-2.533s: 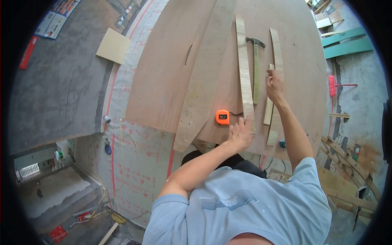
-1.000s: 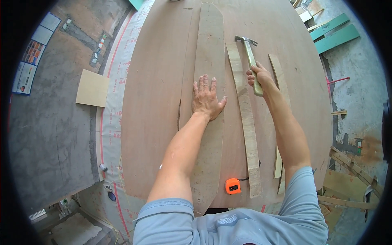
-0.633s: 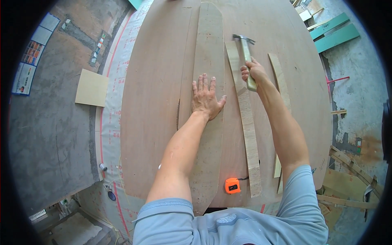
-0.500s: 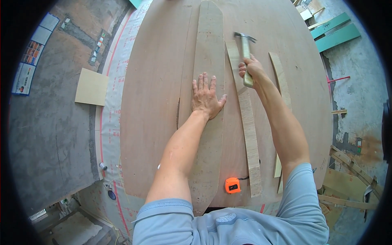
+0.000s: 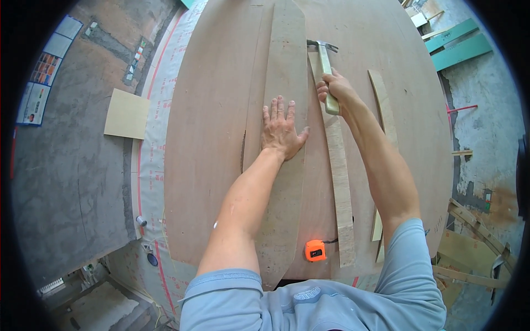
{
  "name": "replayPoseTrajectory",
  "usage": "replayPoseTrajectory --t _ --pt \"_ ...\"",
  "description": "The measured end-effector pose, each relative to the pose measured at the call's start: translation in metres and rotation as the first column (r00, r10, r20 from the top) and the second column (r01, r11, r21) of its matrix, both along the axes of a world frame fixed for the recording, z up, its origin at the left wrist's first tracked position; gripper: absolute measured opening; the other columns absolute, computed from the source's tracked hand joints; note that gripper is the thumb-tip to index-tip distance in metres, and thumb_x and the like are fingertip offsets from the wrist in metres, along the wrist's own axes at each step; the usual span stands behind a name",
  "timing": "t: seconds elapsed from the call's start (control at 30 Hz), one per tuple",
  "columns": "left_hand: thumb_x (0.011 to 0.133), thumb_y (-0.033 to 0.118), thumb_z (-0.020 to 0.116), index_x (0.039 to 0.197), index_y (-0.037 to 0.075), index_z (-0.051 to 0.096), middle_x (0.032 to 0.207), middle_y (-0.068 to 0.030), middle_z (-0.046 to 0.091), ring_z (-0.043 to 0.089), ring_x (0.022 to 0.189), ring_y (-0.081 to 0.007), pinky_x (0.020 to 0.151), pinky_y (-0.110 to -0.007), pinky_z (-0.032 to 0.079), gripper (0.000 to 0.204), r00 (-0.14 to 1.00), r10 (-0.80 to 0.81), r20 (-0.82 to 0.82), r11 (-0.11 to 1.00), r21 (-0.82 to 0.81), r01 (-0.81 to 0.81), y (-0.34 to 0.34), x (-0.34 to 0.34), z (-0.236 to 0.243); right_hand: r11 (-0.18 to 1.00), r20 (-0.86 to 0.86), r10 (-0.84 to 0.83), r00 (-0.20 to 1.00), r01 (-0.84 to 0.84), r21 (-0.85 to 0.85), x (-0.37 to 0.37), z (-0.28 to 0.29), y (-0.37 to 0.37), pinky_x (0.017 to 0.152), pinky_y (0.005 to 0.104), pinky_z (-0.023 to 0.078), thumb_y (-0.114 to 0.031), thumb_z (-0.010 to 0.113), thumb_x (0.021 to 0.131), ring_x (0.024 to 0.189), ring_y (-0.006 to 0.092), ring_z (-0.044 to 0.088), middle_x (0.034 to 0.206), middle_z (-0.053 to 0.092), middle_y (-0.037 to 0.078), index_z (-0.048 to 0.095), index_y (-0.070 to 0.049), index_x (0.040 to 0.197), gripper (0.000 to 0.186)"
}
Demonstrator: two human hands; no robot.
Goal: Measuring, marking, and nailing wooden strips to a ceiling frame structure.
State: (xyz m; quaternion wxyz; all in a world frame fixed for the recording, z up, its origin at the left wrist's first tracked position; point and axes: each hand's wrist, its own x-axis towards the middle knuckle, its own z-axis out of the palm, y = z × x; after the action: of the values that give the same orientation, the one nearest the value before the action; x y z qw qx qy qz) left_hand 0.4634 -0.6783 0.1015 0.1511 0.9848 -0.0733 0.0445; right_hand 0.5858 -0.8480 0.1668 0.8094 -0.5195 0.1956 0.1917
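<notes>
Where the left hand (image 5: 281, 133) lies: palm down, fingers spread, on the long grey-brown wooden board (image 5: 285, 60).
Right hand (image 5: 338, 92): gripping the pale-green-handled steel claw hammer (image 5: 324, 59), head beyond the fist.
Boxy orange tape measure (image 5: 314, 251): body side of both hands.

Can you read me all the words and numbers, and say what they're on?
I don't copy words out, but here's where print shows:
White floor sheet: red printing, mostly tiny.
Blue-edged printed sheet: too small to read.
Blue shirt: pale emblem, too blurred to read.
Orange tape measure: marks too small to read.
Hammer, long board: none I can see.
</notes>
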Motion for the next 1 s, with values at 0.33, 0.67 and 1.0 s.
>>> replayPoseTrajectory --t 0.33,0.67,1.0 --pt "0.087 0.051 0.063 0.153 0.004 0.034 0.159 -0.0262 0.026 0.021 0.150 -0.0369 0.123 -0.051 0.014 0.086 1.000 0.005 -0.004 1.000 0.031 -0.005 -0.003 0.006 0.001 0.399 0.217 0.504 0.836 -0.003 -0.917 -0.032 0.001 -0.031 0.057 0.0475 0.053 -0.013 0.048 0.100 0.064 0.0319 0.065 0.079 0.065 0.021 0.023 -0.027 0.158 0.065" --pt "0.089 0.054 0.059 0.153 0.005 0.033 0.161 -0.0231 0.024 0.018 0.151 -0.0347 0.124 -0.049 0.011 0.085 1.000 -0.001 -0.025 1.000 0.022 0.002 -0.005 -0.004 0.002 0.105 0.187 0.684 0.705 0.159 -0.982 -0.040 -0.015 -0.012 0.073 0.0570 0.051 -0.013 0.048 0.097 0.082 0.0471 0.066 0.090 0.067 0.030 0.024 -0.030 0.157 0.066" --pt "0.090 0.063 0.050 0.156 0.014 0.031 0.163 -0.0174 0.024 0.018 0.152 -0.0355 0.122 -0.057 0.007 0.084 0.992 -0.020 0.126 0.992 0.128 0.004 0.014 0.015 -0.012 0.776 0.283 0.185 0.941 0.037 -0.630 -0.344 0.135 -0.051 0.052 0.0295 0.048 -0.014 0.055 0.099 0.058 0.0127 0.055 0.075 0.056 0.008 0.023 -0.012 0.156 0.066"
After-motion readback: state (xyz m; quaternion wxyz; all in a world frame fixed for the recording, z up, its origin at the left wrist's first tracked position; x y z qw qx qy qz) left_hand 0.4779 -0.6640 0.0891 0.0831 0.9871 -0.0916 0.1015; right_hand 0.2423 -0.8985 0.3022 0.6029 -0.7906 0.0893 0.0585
